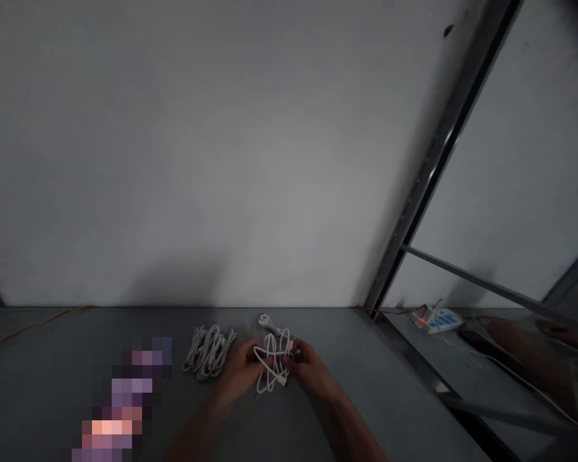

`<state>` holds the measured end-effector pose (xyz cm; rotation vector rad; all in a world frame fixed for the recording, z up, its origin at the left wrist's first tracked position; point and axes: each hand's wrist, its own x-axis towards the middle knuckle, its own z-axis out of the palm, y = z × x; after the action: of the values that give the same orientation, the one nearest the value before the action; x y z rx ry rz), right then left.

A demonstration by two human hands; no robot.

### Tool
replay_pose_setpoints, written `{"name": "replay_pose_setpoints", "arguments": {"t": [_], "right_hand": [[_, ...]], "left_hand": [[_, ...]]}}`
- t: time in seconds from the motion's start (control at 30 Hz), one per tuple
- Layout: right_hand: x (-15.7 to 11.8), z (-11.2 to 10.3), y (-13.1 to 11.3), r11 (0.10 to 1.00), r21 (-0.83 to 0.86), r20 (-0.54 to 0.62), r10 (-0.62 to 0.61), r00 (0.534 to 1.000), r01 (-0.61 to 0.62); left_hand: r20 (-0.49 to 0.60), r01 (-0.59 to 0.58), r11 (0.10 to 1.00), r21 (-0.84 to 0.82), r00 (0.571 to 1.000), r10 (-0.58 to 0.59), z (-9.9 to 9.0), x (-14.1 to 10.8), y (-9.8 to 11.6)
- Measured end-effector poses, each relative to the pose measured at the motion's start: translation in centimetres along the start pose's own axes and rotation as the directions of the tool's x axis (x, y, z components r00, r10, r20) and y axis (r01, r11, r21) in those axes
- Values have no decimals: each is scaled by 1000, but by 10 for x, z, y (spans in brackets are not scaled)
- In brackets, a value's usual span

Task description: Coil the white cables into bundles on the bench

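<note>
A loosely looped white cable (271, 366) is held between my two hands, low in the middle of the view. My left hand (245, 367) has its fingers closed on the left side of the loops. On the right side, my right hand (308, 367) pinches the same cable near a white connector. Coiled white cables (209, 351) lie on the grey table just left of my left hand. Another small white coil (266, 323) rests behind the held cable, partly covered by it.
The grey table (347, 333) meets a pale wall. A blurred-out patch covers its left part. A metal frame (421, 186) stands at the right; beyond it are a white and blue power strip (438, 319) with a red light and another person's arm (530, 356).
</note>
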<state>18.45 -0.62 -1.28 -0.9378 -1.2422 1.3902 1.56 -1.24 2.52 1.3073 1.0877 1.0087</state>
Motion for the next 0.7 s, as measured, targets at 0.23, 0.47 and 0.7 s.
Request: {"name": "replay_pose_setpoints", "arguments": {"t": [0.23,0.47,0.7], "right_hand": [[2,0,-2,999,15,-36,-43,998,44],[2,-2,-3,996,-26,-51,-86,995,85],[-3,2,-12,1000,-9,-42,-12,999,12]], "left_hand": [[-60,-63,997,-38,996,61,-4,0,-5],[-80,-108,994,19,991,109,-2,-3,0],[-34,-175,980,91,983,179,-6,0,-2]]}}
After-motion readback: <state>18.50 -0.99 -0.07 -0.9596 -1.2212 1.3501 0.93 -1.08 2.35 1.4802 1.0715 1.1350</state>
